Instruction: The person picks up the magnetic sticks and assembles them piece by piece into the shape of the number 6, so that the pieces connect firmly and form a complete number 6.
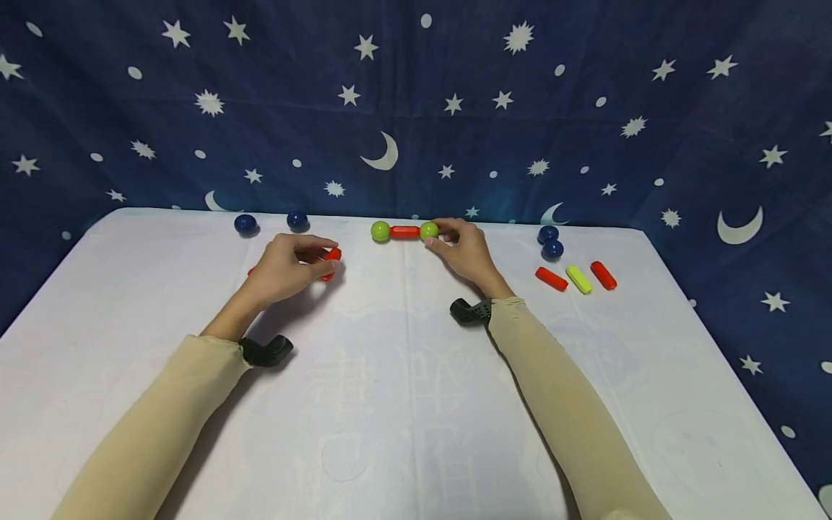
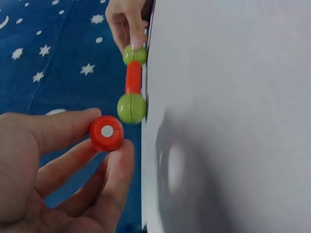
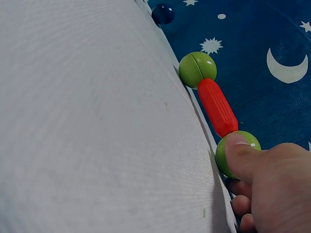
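At the upper left of the frame, two dark blue balls (image 1: pixel 245 225) sit near the table's far edge, apart from each other. Just below them, a sliver of red (image 1: pixel 250 271) shows behind the left hand (image 1: pixel 289 267), too hidden to identify. That hand pinches a red rod (image 1: pixel 334 254) by its sides above the table, a grip that leaves the pale-tipped end bare, probably to keep it usable for joining. At upper centre, a second red rod (image 1: pixel 405 232) lies between a left green ball (image 1: pixel 380 231) and a right green ball (image 1: pixel 429 230), touching both. The right hand (image 1: pixel 464 249) grips the right ball between thumb and fingers, seemingly to steady the row. Right of centre, two touching blue balls (image 1: pixel 552 250) sit above three spaced rods (image 1: pixel 578 279), red, yellow-green and red, perhaps grouped as spares.
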The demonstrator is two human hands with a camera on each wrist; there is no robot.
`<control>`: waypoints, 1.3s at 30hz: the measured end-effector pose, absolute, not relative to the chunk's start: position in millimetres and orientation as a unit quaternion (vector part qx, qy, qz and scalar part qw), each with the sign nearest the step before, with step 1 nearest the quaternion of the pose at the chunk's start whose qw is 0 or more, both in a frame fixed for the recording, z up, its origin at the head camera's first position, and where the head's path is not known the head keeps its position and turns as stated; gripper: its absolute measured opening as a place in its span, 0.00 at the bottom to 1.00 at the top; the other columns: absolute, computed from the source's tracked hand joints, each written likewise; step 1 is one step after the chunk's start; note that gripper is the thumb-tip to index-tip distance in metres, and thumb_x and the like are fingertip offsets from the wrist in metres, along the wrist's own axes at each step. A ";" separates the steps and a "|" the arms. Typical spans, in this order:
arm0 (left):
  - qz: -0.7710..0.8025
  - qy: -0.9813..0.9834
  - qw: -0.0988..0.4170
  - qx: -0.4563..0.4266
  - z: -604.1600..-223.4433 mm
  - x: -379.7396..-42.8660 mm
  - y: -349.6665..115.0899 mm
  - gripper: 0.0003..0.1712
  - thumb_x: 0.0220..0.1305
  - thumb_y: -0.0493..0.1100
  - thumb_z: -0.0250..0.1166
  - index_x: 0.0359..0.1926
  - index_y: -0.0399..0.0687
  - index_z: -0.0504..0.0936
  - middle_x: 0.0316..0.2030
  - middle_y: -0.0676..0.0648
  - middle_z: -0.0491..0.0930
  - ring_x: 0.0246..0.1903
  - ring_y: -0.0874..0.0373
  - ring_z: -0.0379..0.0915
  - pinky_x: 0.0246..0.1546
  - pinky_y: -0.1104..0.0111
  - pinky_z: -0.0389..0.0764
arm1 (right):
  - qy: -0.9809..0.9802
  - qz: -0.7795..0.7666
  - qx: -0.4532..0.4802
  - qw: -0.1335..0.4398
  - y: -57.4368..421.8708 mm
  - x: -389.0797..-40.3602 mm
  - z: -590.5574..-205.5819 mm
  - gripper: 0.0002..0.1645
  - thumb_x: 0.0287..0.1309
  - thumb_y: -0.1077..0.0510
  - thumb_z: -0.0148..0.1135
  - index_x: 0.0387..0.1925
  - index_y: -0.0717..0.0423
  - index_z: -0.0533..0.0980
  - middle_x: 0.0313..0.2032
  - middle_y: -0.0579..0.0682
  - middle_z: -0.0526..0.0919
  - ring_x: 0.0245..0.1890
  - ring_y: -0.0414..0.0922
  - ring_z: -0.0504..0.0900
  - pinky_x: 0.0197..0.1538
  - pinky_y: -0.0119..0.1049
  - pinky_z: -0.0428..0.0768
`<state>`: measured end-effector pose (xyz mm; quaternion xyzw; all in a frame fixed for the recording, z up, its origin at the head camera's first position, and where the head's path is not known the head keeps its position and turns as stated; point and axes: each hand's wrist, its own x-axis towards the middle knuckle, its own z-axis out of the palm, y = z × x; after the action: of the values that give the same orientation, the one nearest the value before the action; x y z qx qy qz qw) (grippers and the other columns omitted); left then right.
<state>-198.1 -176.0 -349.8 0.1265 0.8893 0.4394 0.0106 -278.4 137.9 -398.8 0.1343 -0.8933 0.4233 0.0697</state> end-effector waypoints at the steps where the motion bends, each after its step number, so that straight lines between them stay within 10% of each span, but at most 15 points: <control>1: 0.447 0.886 0.010 0.124 -350.1 -199.7 -171.7 0.19 0.65 0.38 0.69 0.56 0.37 0.84 0.44 0.38 0.86 0.42 0.49 0.82 0.40 0.73 0.76 | -0.893 0.423 0.134 0.071 138.1 -278.5 -398.9 0.24 0.63 0.56 0.71 0.60 0.58 0.80 0.48 0.55 0.84 0.44 0.48 0.78 0.49 0.40 0.75; 39: 0.628 0.778 -0.016 0.024 -383.8 -233.0 -103.8 0.20 0.63 0.38 0.71 0.56 0.39 0.85 0.44 0.38 0.84 0.36 0.60 0.79 0.33 0.77 0.78 | -0.893 0.425 0.131 0.071 137.9 -278.9 -399.6 0.25 0.63 0.56 0.71 0.60 0.58 0.80 0.47 0.54 0.83 0.43 0.48 0.78 0.48 0.39 0.75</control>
<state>-233.0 -103.8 -383.8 0.0239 0.7778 0.6279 -0.0155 -278.9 137.9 -399.6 0.1311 -0.8928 0.4251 0.0713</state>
